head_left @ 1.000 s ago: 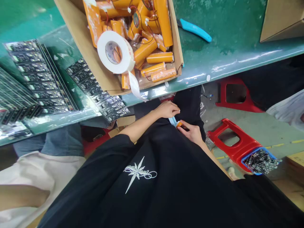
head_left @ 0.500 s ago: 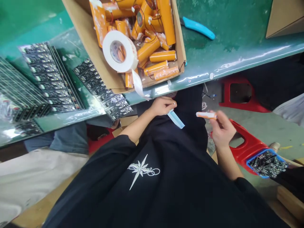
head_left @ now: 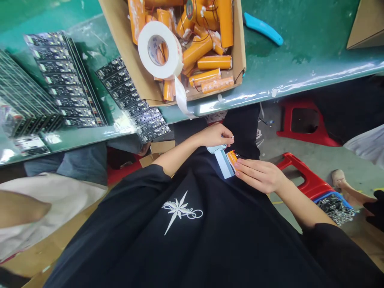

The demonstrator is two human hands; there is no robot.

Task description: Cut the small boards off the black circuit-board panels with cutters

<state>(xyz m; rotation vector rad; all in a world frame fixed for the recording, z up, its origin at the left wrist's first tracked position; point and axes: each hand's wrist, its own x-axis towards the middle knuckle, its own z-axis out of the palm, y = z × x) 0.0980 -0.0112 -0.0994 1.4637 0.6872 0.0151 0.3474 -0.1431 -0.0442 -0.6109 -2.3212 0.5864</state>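
Observation:
My left hand (head_left: 216,135) is closed at the rounded top of a light blue plastic casing (head_left: 223,163), whose long flat handle points down towards my shirt. Its thumb and finger are pinched near a small pale tip that I cannot make out. With fingers stretched and pressed together, my right hand (head_left: 259,176) holds an orange battery (head_left: 232,158) with a white strip along its side. The battery touches or lies close along the right edge of the handle. Short dark and red wires show at the battery's upper end. My right palm is hidden.
On the green bench (head_left: 300,60) stands a cardboard box (head_left: 120,36) of orange batteries with a white tape roll (head_left: 177,52) on top. Circuit boards (head_left: 64,76) stand at left. A blue-handled tool (head_left: 264,30) lies right. Red stools (head_left: 312,184) and other people are nearby.
My right hand has brought the battery leftwards to the light blue casing. The left hand has shifted slightly right, still at the casing. The view has moved a little.

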